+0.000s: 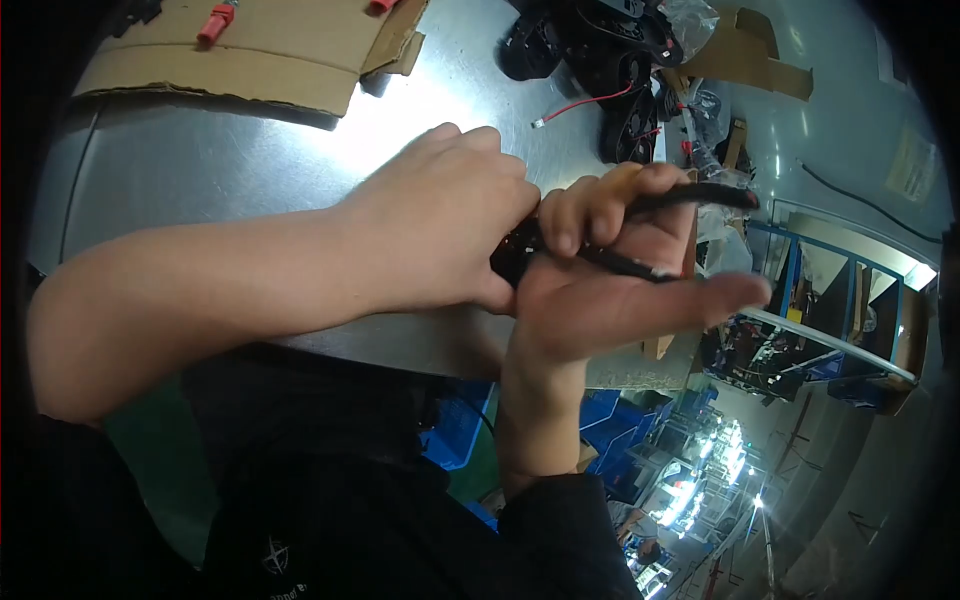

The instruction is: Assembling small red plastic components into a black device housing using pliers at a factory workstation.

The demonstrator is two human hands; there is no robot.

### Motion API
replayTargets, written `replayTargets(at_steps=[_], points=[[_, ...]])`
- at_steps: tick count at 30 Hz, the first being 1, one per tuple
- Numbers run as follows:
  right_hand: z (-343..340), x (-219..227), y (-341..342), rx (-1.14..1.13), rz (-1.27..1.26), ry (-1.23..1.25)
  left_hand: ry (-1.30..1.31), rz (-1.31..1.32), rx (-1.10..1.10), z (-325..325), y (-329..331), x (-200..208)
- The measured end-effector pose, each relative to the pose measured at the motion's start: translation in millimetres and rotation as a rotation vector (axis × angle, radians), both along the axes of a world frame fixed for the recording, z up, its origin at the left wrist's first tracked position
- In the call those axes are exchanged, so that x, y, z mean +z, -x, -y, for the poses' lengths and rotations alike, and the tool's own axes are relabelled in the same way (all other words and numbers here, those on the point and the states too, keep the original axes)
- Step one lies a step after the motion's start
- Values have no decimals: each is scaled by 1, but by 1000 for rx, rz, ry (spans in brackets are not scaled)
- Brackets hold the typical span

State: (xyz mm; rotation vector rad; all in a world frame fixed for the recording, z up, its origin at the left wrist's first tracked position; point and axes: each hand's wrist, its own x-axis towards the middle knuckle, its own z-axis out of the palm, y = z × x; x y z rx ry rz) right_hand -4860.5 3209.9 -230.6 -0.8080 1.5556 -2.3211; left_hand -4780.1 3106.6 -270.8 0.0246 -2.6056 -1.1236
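Note:
Over the metal table, my left hand [440, 215] is a closed fist, back upward. Its fingers wrap a small dark part [515, 255], mostly hidden between my two hands, so I cannot make out its kind. Pressed up against it is my right hand [620, 250], palm turned up. Its fingers curl round one of two black handles [700, 192] of what looks like pliers, and its thumb sticks out to the right. The handles spread apart toward the right; the tool's head is hidden by my hands. Slight blur covers the right fingers.
Flattened cardboard [230, 60] lies at the far left, with a red connector [216, 24] on it. Several black fan-like units [600, 60] with a red wire [590, 103] are heaped at the back right. Blue bins [465, 430] stand below the table [200, 170]; shelving [840, 300] is to the right.

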Motion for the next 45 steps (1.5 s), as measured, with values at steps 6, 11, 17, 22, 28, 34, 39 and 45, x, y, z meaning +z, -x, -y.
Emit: replayTargets(at_steps=[6, 11, 17, 22, 28, 34, 39, 45], points=[[-9, 0, 2, 274, -100, 75, 42, -46, -8, -1, -1, -1], [-5, -2, -5, 257, -123, 182, 5, -89, 7, -2, -1, -5], [-15, 26, -15, 177, -137, 14, -4, -44, -38, 0, 0, -2], [-24, 26, -8, 275, -140, 104, -55, -102, -21, -3, 1, -9], [-19, 18, -6, 128, -84, 167, 8, -55, 0, -5, 2, 0], [-20, 17, 11, 329, -96, 138, -37, -106, 2, -3, 1, -3], [-28, 21, 35, 613, 10, 74, -28, -111, -98, 0, 3, -3], [-28, 12, 54, 867, 0, 204, -107, -104, -271, 8, 7, -7]])
